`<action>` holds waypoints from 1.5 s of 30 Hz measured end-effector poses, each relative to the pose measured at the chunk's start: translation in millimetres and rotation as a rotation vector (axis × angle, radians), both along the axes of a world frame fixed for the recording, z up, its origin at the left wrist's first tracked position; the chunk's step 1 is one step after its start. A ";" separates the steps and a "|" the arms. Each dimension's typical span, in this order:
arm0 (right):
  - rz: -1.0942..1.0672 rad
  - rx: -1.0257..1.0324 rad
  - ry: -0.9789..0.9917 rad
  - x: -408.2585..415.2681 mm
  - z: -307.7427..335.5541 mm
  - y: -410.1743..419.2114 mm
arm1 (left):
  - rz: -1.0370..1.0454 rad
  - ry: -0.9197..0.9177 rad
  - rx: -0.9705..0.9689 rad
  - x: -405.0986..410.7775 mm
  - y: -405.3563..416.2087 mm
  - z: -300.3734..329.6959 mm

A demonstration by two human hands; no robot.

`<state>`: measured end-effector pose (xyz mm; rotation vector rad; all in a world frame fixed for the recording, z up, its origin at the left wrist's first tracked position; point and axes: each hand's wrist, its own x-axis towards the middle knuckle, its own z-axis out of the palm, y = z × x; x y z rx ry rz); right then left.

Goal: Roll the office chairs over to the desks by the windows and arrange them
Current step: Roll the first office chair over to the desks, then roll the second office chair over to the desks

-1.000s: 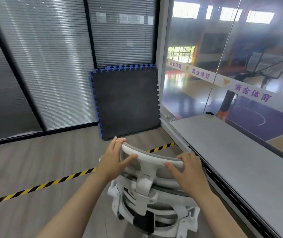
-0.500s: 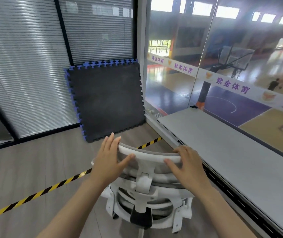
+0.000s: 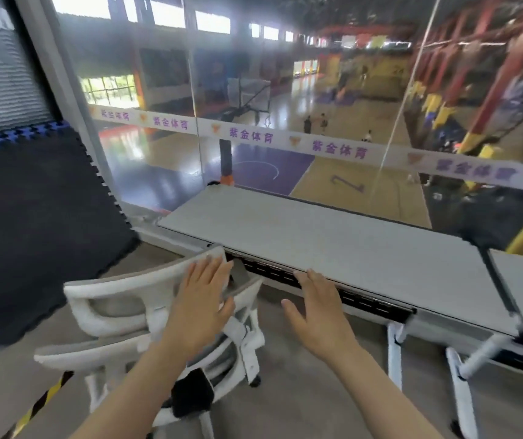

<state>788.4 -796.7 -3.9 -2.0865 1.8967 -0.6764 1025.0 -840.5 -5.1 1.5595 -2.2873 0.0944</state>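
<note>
Window wall (image 3: pixel 285 90) across the far side, sports court beyond the glass. Grey tabletop (image 3: pixel 333 245) runs along it, left to right. Dark foam mat (image 3: pixel 32 217) leans at far left. White office chair (image 3: pixel 146 315) near left, its right end close to the tabletop's left corner. My left hand (image 3: pixel 201 307) lies flat on the chair's top rail, grip open, fingers straight. My right hand (image 3: pixel 317 315) hovers spread, holding nothing.
</note>
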 end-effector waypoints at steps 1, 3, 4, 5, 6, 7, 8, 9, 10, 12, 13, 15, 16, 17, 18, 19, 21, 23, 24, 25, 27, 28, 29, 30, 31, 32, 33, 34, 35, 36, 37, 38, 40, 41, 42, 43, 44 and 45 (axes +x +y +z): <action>-0.058 0.012 0.005 -19.1 -1.3 17.8 | -0.055 -0.007 0.013 -23.1 2.9 -3.0; -0.194 0.024 0.008 -61.6 -4.5 59.2 | -0.164 -0.019 0.030 -75.6 14.2 -6.0; -0.265 0.031 0.009 -84.5 -6.0 82.2 | -0.220 -0.025 0.028 -104.2 22.5 -6.4; -0.333 0.032 0.005 -108.2 -6.1 108.0 | -0.279 -0.031 0.018 -133.9 32.8 -6.5; -0.399 0.029 -0.006 -133.1 -5.7 135.5 | -0.343 -0.037 0.009 -164.6 45.1 -6.0; -0.470 0.021 -0.014 -157.6 -3.8 165.2 | -0.409 -0.040 0.005 -196.1 59.2 -5.0; -0.544 0.013 -0.012 -182.3 -3.2 196.7 | -0.479 -0.039 0.005 -228.3 74.6 -5.2; -0.615 -0.002 -0.002 -206.6 -2.3 230.3 | -0.548 -0.031 0.006 -261.5 93.4 -4.3; -0.682 -0.016 0.013 -229.6 -0.3 265.2 | -0.614 -0.020 0.007 -295.2 113.6 -3.9; -0.827 -0.012 0.034 -271.8 4.0 337.1 | -0.738 0.006 0.009 -361.6 162.2 -0.7; -0.895 -0.006 0.045 -292.1 5.4 374.5 | -0.798 0.021 0.016 -393.9 190.8 1.7; -1.013 -0.007 0.063 -328.4 10.0 449.7 | -0.909 0.064 0.042 -456.3 250.6 6.3; -1.066 -0.009 0.076 -343.8 11.7 486.8 | -0.968 0.081 0.041 -485.6 281.3 8.6; -1.125 -0.014 0.088 -358.5 13.6 525.5 | -1.031 0.092 0.029 -515.0 314.5 10.7; -1.184 -0.024 0.089 -372.1 14.5 561.2 | -1.090 0.094 0.020 -542.4 344.7 12.0; -1.247 -0.035 0.088 -383.9 15.2 595.1 | -1.143 0.087 0.016 -567.3 374.3 14.2; -1.387 -0.051 0.094 -405.3 15.0 665.7 | -1.257 0.070 0.011 -616.9 436.1 15.0; -1.506 -0.059 0.096 -420.8 15.6 732.2 | -1.377 0.073 0.009 -660.6 499.4 15.9; -1.560 -0.061 0.096 -426.6 15.9 763.8 | -1.437 0.078 0.008 -681.3 530.7 15.8; -1.616 -0.061 0.098 -431.5 16.3 794.4 | -1.496 0.081 0.014 -701.3 562.4 16.2; -1.721 -0.049 0.107 -438.7 17.8 850.4 | -1.610 0.088 0.028 -738.9 623.2 16.0; -1.773 -0.034 0.107 -442.5 17.6 877.7 | -1.667 0.087 0.039 -757.9 653.5 15.1; -1.826 -0.017 0.109 -446.6 17.0 905.1 | -1.721 0.087 0.048 -776.9 684.5 13.9; -1.877 0.001 0.106 -451.3 15.7 931.9 | -1.772 0.086 0.058 -795.8 714.2 11.9; -1.929 0.016 0.108 -456.1 14.9 957.9 | -1.817 0.080 0.071 -814.1 744.1 11.3; -1.980 0.029 0.108 -461.5 13.6 983.2 | -1.858 0.079 0.080 -831.5 773.2 11.3; -2.028 0.035 0.106 -467.1 13.1 1007.7 | -1.899 0.077 0.081 -848.5 801.5 11.4; -2.079 0.028 0.095 -472.8 13.2 1031.9 | -1.942 0.071 0.078 -864.5 830.1 12.7; -2.127 0.015 0.087 -479.3 14.2 1055.4 | -1.985 0.058 0.070 -880.3 858.5 15.4; -2.173 0.002 0.083 -485.7 15.5 1078.8 | -2.023 0.044 0.060 -895.8 886.8 18.5; -2.215 -0.008 0.083 -490.7 17.4 1101.0 | -2.056 0.034 0.049 -910.4 914.1 21.9; -2.258 -0.018 0.082 -495.1 18.8 1122.5 | -2.086 0.022 0.044 -925.0 940.8 25.2; -2.344 -0.022 0.080 -499.9 21.6 1165.7 | -2.149 -0.003 0.046 -953.1 995.2 32.0; -2.387 -0.020 0.077 -499.8 23.6 1186.4 | -2.183 -0.006 0.049 -965.0 1023.1 34.5; -2.431 -0.015 0.072 -498.3 24.5 1206.7 | -2.217 -0.006 0.055 -974.8 1050.2 36.0; -2.476 -0.005 0.076 -495.0 26.1 1226.1 | -2.253 -0.005 0.062 -981.6 1077.1 37.0; -2.525 0.004 0.072 -490.2 27.2 1245.9 | -2.290 -0.005 0.072 -985.9 1105.0 37.6; -2.573 0.011 0.072 -484.7 28.6 1265.2 | -2.327 -0.004 0.083 -988.5 1133.0 37.0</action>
